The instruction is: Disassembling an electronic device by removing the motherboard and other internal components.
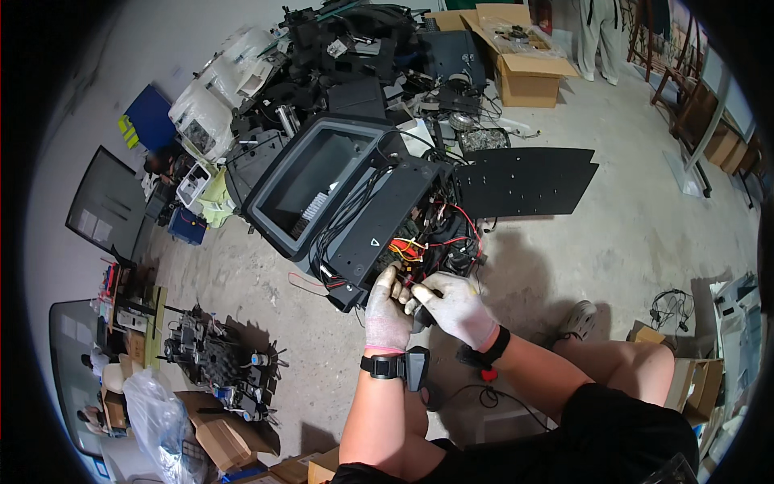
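Note:
A large dark grey machine housing [393, 211] lies in front of me, with a deep open bin [310, 181] on its left part. Its right end is open and shows a tangle of red, yellow and black wires [409, 248]. My left hand [387, 310], in a white glove, has its fingers closed at the near edge of this opening. Close beside it, my gloved right hand [458, 309] is closed too, thumb and fingertips pressed together just below the wires. What the fingertips pinch is small and partly hidden. A bundle of black cables [347, 214] runs along the housing's top.
A flat black panel [528, 181] sticks out right of the housing. Behind it is a heap of dark parts [347, 60] and an open cardboard box [528, 77]. A dark mechanical assembly [214, 355] stands on the floor at left. A person in light trousers [599, 36] stands at the back.

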### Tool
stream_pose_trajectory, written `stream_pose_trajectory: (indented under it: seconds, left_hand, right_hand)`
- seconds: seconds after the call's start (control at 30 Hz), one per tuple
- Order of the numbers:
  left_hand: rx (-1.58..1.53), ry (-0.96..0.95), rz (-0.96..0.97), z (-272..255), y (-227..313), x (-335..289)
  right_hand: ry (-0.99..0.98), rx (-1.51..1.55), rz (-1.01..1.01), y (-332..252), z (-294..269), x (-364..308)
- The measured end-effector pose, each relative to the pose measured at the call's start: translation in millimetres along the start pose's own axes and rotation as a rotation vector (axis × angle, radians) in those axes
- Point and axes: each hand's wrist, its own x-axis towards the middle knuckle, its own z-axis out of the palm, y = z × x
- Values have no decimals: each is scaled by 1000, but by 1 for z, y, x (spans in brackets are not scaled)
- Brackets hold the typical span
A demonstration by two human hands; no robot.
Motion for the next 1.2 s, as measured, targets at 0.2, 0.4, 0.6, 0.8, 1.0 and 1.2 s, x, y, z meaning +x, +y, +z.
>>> stream_pose_trajectory:
  seconds: [0.2, 0.4, 0.6, 0.8, 1.0, 1.2]
  left_hand:
    - [273, 145, 121, 6, -16, -12]
    - [321, 199, 134, 9, -31, -17]
    - [305, 181, 212, 24, -26, -27]
    - [321, 175, 197, 44, -32, -14]
    - [360, 202, 127, 57, -41, -4]
    - [490, 241, -95, 55, -41, 16]
  right_hand:
    - [119, -521, -485, 2, 1, -8]
    - [148, -367, -348, 38, -10, -16]
    - [-4, 243, 218, 33, -11, -4]
    - [83, 336, 117, 33, -23, 0]
    - [333, 216, -77, 55, -49, 2]
    - [371, 381, 40, 90, -75, 23]
